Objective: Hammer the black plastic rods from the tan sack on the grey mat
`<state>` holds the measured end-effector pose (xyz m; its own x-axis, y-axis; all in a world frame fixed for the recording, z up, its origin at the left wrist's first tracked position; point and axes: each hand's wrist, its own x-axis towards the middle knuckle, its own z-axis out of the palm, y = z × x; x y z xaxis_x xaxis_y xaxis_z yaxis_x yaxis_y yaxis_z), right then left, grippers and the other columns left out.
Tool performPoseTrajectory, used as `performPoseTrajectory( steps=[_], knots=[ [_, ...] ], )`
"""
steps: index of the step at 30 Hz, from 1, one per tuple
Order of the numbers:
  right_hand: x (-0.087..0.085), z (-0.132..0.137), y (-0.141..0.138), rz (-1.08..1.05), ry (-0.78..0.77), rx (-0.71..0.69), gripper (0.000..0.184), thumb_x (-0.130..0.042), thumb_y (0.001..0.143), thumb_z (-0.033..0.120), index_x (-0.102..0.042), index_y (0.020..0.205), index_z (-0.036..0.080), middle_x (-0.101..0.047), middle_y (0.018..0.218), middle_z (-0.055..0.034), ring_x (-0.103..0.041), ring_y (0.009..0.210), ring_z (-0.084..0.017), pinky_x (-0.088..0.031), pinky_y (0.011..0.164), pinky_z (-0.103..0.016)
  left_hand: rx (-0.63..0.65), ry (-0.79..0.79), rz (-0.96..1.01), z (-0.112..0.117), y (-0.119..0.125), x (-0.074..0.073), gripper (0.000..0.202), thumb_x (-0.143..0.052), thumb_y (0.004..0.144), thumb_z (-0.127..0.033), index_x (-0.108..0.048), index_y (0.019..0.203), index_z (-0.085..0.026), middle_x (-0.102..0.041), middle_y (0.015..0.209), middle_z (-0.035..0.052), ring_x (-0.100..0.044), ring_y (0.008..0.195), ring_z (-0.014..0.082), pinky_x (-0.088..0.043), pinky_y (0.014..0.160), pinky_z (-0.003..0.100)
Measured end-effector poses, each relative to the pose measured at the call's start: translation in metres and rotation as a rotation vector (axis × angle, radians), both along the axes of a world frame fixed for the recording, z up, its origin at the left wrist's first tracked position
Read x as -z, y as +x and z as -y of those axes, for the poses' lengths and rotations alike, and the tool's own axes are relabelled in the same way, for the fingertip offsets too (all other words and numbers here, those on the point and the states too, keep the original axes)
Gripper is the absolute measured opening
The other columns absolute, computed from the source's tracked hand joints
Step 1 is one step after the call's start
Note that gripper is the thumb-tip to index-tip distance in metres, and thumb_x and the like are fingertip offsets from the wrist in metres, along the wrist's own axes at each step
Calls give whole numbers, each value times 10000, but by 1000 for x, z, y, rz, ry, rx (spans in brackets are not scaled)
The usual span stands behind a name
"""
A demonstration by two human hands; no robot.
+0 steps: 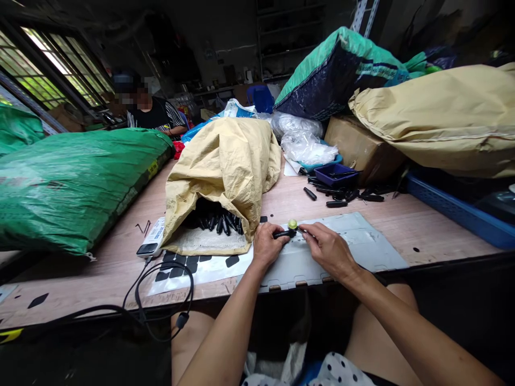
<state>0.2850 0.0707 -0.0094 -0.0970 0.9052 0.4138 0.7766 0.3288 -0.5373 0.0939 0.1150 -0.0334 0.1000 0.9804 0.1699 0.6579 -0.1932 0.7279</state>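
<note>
Along the near edge of the tabletop [410, 225], over a grey board [364, 244], the left grip [265, 245] clamps a black cylinder [283, 234] lying between both hands beside a yellow-green ball [292, 223], the right grip [329, 251] pinched on a tiny dark part [299, 230].

A wood-topped table [382, 222] carries a green sack [80, 177], an open yellow sack [229, 155], a grey board [362, 244], a blue basket [454, 212], a cardboard box [358, 142] and scattered black pieces [336, 203].
</note>
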Motion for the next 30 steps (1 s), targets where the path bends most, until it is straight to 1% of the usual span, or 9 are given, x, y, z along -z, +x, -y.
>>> performPoseTrajectory(
  steps=[4,6,9,12,16,20,23,26,30],
  knots=[
    [-11,-27,9,5,16,143,313,-522,969,260,-700,1227,247,-729,1160,-50,-675,1041,-205,-508,878,-308,6,-3,1,0,0,-2,147,-834,750,-220,-749,870,-227,-677,916,9,-563,971,206,-425,877,330],
    [-12,-45,15,68,-23,232,317,-525,962,256,-708,1220,245,-721,1168,-56,-662,1049,-222,-495,854,-315,4,-11,-2,1,0,-3,148,-830,752,-216,-741,870,-224,-674,918,9,-563,972,208,-423,874,330],
    [-4,-70,20,182,-120,319,332,-540,939,228,-717,1220,234,-704,1147,-80,-640,1056,-239,-471,857,-325,12,-3,-18,2,0,-4,156,-820,751,-204,-723,872,-220,-672,930,10,-562,975,210,-423,871,331],
    [8,-84,18,265,-177,361,362,-505,946,195,-708,1244,232,-680,1142,-99,-613,1074,-244,-449,858,-327,26,12,-29,2,-1,-4,165,-811,748,-199,-706,873,-220,-671,942,9,-560,973,211,-422,871,333],
    [18,-87,5,331,-212,394,374,-462,977,200,-689,1270,248,-656,1154,-111,-582,1079,-252,-420,852,-337,17,2,-33,1,-1,-3,175,-808,745,-205,-696,877,-223,-667,942,9,-553,970,213,-427,869,334],
    [22,-85,-6,377,-192,445,376,-411,1003,210,-666,1278,230,-630,1175,-132,-554,1087,-266,-397,853,-356,17,10,-30,2,-1,-2,178,-810,746,-211,-696,882,-225,-666,940,9,-553,973,213,-429,869,333],
    [26,-84,-10,413,-162,461,379,-369,1014,218,-654,1264,201,-615,1173,-152,-536,1079,-273,-387,855,-368,21,21,-30,2,-1,-2,177,-811,747,-212,-696,881,-224,-663,929,5,-554,958,207,-428,861,328],
    [27,-84,-10,432,-153,459,385,-352,1016,218,-635,1276,197,-609,1174,-155,-527,1077,-277,-382,854,-375,29,31,-37,1,-2,1,166,-807,757,-222,-698,882,-222,-660,924,7,-554,948,204,-428,860,326],
    [26,-86,-11,442,-160,467,372,-338,1020,216,-624,1257,188,-602,1188,-155,-528,1090,-280,-381,857,-377,56,43,-6,-3,-3,2,119,-758,823,-282,-708,907,-215,-673,933,18,-559,951,203,-432,877,325]
  ],
)
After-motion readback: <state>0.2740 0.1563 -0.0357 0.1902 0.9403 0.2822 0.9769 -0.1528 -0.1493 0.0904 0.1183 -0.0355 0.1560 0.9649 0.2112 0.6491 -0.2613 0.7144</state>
